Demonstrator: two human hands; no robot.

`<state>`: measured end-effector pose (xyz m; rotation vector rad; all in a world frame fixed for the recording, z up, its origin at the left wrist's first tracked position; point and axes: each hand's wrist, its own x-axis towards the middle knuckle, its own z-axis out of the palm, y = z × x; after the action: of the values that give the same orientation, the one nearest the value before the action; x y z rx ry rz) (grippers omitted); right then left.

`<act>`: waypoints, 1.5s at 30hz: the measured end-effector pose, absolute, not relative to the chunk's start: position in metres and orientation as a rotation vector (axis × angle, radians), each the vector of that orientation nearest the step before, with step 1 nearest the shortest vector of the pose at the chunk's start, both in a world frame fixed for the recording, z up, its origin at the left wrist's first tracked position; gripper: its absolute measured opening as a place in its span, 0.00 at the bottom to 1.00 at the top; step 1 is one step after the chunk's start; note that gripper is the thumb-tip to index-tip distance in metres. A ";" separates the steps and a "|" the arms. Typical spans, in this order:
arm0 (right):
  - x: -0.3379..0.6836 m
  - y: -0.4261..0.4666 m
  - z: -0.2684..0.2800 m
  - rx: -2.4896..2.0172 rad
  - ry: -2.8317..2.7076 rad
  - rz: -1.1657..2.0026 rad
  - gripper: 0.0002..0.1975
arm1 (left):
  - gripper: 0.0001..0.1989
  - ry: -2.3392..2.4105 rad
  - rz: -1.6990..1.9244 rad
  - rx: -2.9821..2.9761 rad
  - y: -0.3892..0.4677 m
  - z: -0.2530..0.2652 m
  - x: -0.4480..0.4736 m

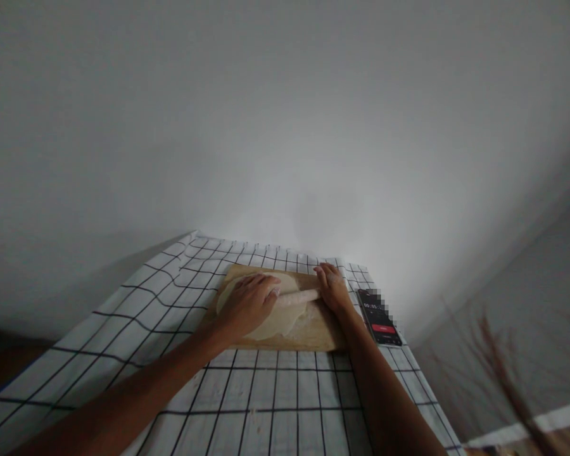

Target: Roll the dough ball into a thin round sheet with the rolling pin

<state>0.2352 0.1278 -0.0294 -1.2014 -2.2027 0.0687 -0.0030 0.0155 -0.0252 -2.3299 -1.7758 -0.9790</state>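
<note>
A sheet of rolled-out dough (270, 326) lies on a wooden board (320, 339), mostly on its left part. Across the dough and the board's right side runs a pale, floured rolling pin (298, 297). My left hand (253, 299) is over the left end of the pin, its fingers together and bent, covering that end and part of the dough. Around the pin's right end is my right hand (331, 286), closed near the board's right edge.
Under the board spreads a white tablecloth with black grid lines (285, 392). A phone with a lit timer screen (380, 326) lies right of my right forearm. A pale wall (285, 126) rises behind the table. Thin brownish twigs (498, 361) stand at the right, beyond the table.
</note>
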 end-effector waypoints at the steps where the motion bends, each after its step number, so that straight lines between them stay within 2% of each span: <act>1: 0.235 0.128 -0.029 -1.225 -2.209 0.066 0.24 | 0.17 -1.768 -0.985 -2.331 0.015 -0.025 -0.003; 6: 0.239 0.123 -0.028 -1.194 -2.417 0.027 0.22 | 0.16 -1.786 -0.983 -2.321 0.013 -0.025 0.001; 11: 0.238 0.120 -0.029 -1.257 -2.343 -0.044 0.23 | 0.16 -1.766 -0.995 -2.317 0.014 -0.026 0.000; 17: 0.240 0.116 -0.025 -1.157 -2.544 -0.065 0.19 | 0.16 -1.770 -1.012 -2.323 0.016 -0.030 -0.002; 23: 0.233 0.119 -0.030 -1.251 -2.299 -0.077 0.22 | 0.17 -1.753 -1.030 -2.333 0.017 -0.028 -0.002; 30: 0.262 0.110 -0.028 -0.956 -2.716 -0.177 0.16 | 0.16 -1.765 -1.020 -2.316 0.016 -0.029 -0.004; 35: 0.281 0.101 -0.023 -0.770 -2.823 0.071 0.18 | 0.17 -1.770 -1.000 -2.331 0.013 -0.025 -0.005; 40: 0.274 0.096 -0.012 -0.662 -2.744 0.291 0.15 | 0.17 -1.771 -1.013 -2.329 0.012 -0.025 -0.005; 42: 0.269 0.099 -0.012 -0.649 -2.677 0.189 0.08 | 0.17 -1.770 -1.035 -2.327 0.012 -0.026 -0.005; 45: 0.261 0.106 -0.019 -0.720 -2.597 0.041 0.08 | 0.17 -1.756 -1.053 -2.350 0.012 -0.027 -0.006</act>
<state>0.2606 0.1060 -0.0192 -0.7200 -2.5967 0.0408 -0.0056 0.0123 -0.0272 -2.3495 -1.7564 -1.0525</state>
